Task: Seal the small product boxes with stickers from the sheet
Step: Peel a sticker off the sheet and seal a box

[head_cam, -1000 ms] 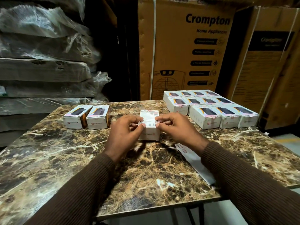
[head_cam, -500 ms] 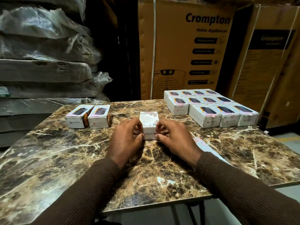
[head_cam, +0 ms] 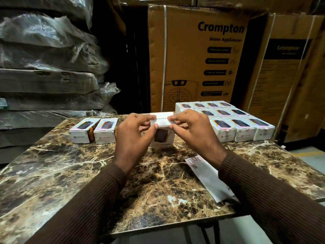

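Two hands, left hand (head_cam: 133, 136) and right hand (head_cam: 195, 134), are now pinching the upended box (head_cam: 162, 132) on the surface (head_cam: 70, 173), fingers pressing its top flap for sealing.

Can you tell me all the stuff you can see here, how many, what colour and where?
box in hands: one, white with a dark picture, standing on end at the middle of the table.
boxes on the left: two, white, side by side at the table's far left.
boxes on the right: about eleven showing, white, in rows at the far right; some hidden behind the hand.
sticker sheet: one, white, flat near the right sleeve.
table: one, brown marble pattern.
big cartons: at least two, brown, behind the table.
wrapped stacks: grey, in plastic, far left.
left hand: grips the box's top.
right hand: grips the box's top.
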Demonstrator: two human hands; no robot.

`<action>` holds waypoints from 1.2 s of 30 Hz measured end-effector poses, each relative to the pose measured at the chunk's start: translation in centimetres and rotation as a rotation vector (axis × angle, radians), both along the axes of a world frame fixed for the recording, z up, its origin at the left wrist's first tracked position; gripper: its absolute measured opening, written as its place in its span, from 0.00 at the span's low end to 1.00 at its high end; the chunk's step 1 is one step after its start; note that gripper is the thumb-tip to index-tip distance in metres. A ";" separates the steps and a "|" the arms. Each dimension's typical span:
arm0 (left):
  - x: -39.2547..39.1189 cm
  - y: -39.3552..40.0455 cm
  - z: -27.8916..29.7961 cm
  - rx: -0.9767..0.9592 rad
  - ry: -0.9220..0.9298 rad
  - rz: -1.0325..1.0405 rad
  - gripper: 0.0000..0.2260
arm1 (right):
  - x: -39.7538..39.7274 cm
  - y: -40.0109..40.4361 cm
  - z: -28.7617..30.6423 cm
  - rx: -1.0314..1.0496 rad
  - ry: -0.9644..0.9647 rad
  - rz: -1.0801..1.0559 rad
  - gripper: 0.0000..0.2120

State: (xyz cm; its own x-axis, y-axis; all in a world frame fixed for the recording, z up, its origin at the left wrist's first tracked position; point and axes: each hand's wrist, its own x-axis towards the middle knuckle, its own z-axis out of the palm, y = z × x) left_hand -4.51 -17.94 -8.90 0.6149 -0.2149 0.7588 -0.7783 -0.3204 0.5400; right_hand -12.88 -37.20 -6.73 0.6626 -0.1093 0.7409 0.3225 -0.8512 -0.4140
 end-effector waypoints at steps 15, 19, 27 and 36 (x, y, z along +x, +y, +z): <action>1.3 -1.0 -0.4 0.032 0.051 -0.003 0.11 | 1.5 -1.5 -0.8 0.003 0.050 -0.003 0.12; 1.0 -0.9 -0.3 0.061 -0.022 0.006 0.11 | 0.6 -2.3 -0.3 0.014 0.077 -0.006 0.12; -3.4 -2.4 0.1 0.339 -0.511 -0.321 0.05 | -4.9 -8.6 -0.6 0.052 0.279 0.070 0.08; -2.0 -8.6 -2.5 0.596 -0.239 -0.455 0.07 | -4.9 -12.5 -4.0 -0.013 0.492 0.063 0.08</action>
